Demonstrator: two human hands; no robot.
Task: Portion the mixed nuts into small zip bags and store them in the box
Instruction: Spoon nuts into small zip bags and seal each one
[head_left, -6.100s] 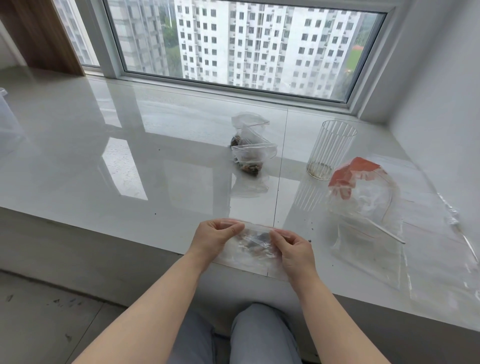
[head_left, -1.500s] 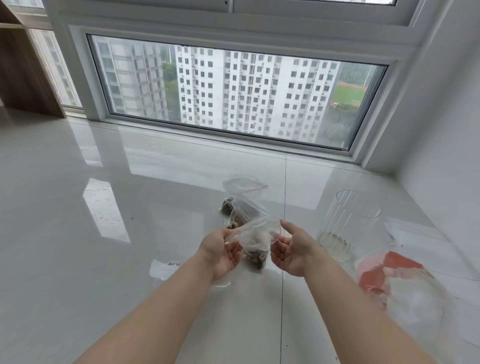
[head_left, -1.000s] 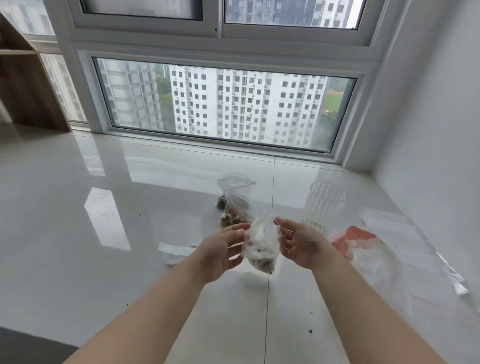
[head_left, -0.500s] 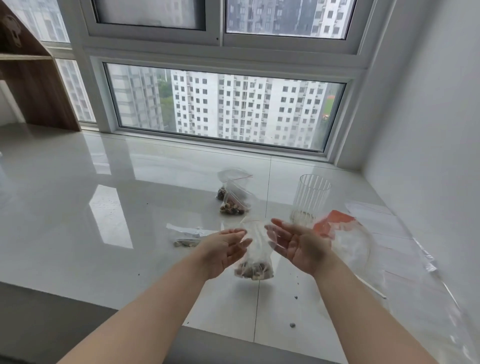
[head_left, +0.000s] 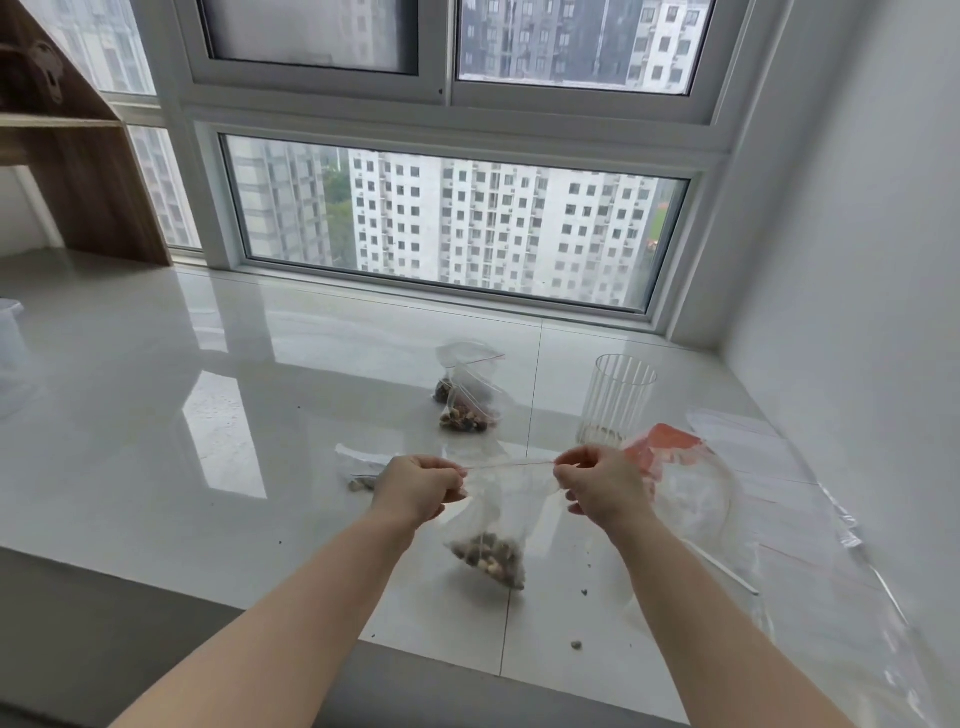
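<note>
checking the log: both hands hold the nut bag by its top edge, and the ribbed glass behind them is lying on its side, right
Not quite. The head view shows the ribbed glass standing upright, not on its side. The rest holds: the left hand and right hand pinch the nut bag by its top edge.

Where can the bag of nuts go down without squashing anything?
The widest bare patch of sill is left of the two filled bags. Right of the ribbed glass it is crowded with the big plastic bag. Loose nut bits dot the front edge.
</note>
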